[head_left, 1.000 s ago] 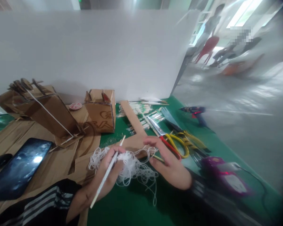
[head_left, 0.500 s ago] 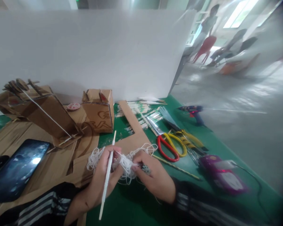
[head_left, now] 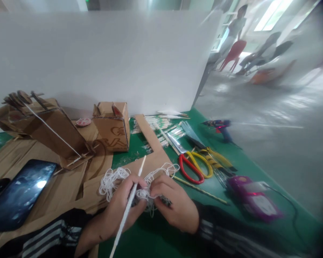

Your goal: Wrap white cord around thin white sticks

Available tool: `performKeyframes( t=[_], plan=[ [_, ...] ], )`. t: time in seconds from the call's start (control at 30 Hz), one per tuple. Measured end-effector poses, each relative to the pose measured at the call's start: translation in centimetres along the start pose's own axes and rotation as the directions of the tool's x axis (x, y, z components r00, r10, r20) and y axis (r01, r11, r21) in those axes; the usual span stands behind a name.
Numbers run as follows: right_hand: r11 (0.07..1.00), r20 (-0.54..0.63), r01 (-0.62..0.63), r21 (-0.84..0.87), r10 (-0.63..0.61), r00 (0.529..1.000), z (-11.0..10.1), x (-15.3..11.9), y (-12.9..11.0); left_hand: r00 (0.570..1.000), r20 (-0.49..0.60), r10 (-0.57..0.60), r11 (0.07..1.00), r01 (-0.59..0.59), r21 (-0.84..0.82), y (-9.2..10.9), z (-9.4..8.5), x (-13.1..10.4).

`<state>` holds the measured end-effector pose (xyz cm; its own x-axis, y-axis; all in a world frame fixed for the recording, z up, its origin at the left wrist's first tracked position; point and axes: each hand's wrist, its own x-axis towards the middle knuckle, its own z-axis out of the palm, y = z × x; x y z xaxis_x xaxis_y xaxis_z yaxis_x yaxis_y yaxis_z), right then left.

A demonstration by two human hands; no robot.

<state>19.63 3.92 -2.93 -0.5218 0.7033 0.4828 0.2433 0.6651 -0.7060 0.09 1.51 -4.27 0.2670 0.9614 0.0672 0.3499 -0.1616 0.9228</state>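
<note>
Since the previous frame, the left hand (head_left: 123, 209) has shifted right, the top of its string-wrapped stick (head_left: 127, 212) now leaning right. Left to right: a dark phone (head_left: 21, 195); loose loops of white string (head_left: 111, 181); the left hand, closed around the stick; the string's tangled bunch, between both hands; the right hand (head_left: 176, 206), fingertips pinched narrow on the string; red-and-yellow-handled scissors (head_left: 191, 172), just beyond.

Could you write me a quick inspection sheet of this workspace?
Surface: green tabletop, partly covered by cardboard.
Things in hand: string-wrapped stick, tangled white string.
Clutter: scissors, pliers, glue gun, dark tablet or phone, cardboard box.
Grippers: bare hands; left hand holds the stick, right hand pinches string.
Cables: one runs from the purple-cased device.
Surroundings: white panel, red chair, people behind.
</note>
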Motion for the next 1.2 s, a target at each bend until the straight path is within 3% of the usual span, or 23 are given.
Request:
performKeyframes(
  t=[0.17, 0.37, 0.57, 0.67, 0.77, 0.97, 1.07, 1.2],
  plan=[
    [0.999, 0.01, -0.048, -0.006, 0.048, 0.999, -0.4, 0.2, -0.3, 0.993, 0.091, -0.079, 0.996, 0.077, 0.035, 1.8, -0.5, 0.1],
    [0.954, -0.06, -0.298, -0.045, 0.295, 0.954, -0.3, 0.2, -0.7, 0.986, 0.089, -0.144, 0.989, 0.141, 0.042, 2.9, -0.6, 0.5],
    [0.906, -0.162, -0.42, 0.039, 0.421, 0.893, -0.7, 0.4, -0.3, 0.979, 0.137, -0.153, 0.967, 0.177, -0.185, 2.4, -0.6, 0.6],
    [0.934, -0.144, -0.351, 0.06, 0.356, 0.923, -1.2, 0.5, -0.2, 0.985, 0.093, -0.148, 0.958, 0.166, -0.235, 1.9, -0.3, 0.6],
    [0.972, -0.034, -0.22, 0.077, 0.223, 0.974, -1.3, 0.5, -0.3, 0.987, 0.042, -0.157, 0.953, 0.162, -0.254, 1.5, 0.1, 0.8],
    [0.975, 0.097, -0.222, -0.002, 0.222, 0.97, -0.8, 0.7, -0.4, 0.981, 0.059, -0.186, 0.933, 0.195, -0.301, 1.5, 0.2, 1.0],
    [0.98, 0.11, -0.195, -0.024, 0.197, 0.974, -0.8, 0.8, -0.3, 0.971, 0.087, -0.224, 0.872, 0.239, -0.427, 1.4, -0.1, 0.8],
    [0.974, 0.077, -0.221, -0.041, 0.224, 0.972, -0.9, 0.8, -0.5, 0.935, 0.188, -0.301, 0.71, 0.352, -0.61, 1.2, -0.2, 0.5]
  ],
)
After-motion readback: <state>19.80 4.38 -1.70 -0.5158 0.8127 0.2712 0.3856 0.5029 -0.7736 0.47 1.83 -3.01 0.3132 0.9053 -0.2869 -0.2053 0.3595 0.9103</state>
